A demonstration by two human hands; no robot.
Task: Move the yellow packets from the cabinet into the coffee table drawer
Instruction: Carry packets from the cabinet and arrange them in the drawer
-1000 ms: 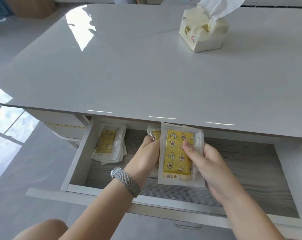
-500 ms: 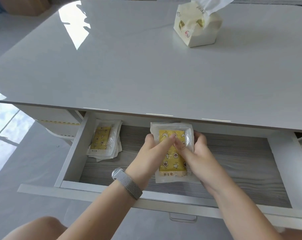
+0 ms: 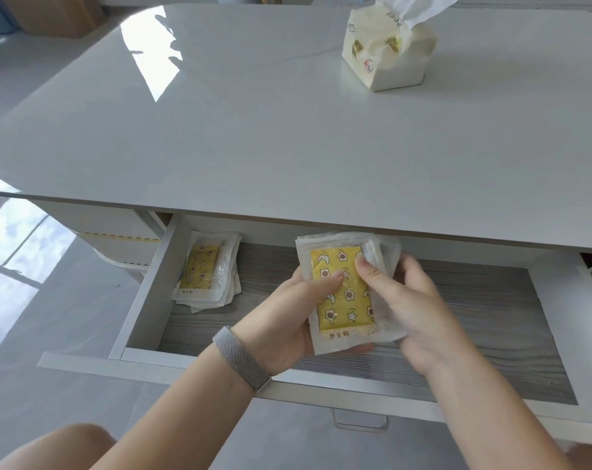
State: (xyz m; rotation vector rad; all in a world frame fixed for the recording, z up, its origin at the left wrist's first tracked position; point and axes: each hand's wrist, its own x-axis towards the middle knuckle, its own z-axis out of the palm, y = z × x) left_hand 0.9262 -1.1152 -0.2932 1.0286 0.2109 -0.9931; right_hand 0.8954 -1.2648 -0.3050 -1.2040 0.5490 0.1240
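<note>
Head view, held item: a small stack of clear-plastic packets with yellow star-and-moon printed inserts [image 3: 343,293], held over the middle of the open drawer, not yet laid down.
Head view, left hand [image 3: 288,317]: grips the stack's left edge, thumb across the top packet, fingers beneath.
Head view, right hand [image 3: 410,307]: pinches the stack's right edge, index finger on the printed face; both hands are clamped on the same stack.
Head view, container: pulled-out white drawer with grey wood-grain floor [image 3: 474,317] under the glossy white coffee table top [image 3: 254,147].
Head view, contents: a loose pile of matching yellow packets [image 3: 206,269] in the far left corner, well apart from the held stack.
Head view, elsewhere: a soft cream tissue pack [image 3: 388,56] on the far right of the table top.
Risk, judged: the slick wrappers may slide apart and fan out if either grip loosens unevenly.
Risk, judged: packets set too far back may catch under the table edge.
</note>
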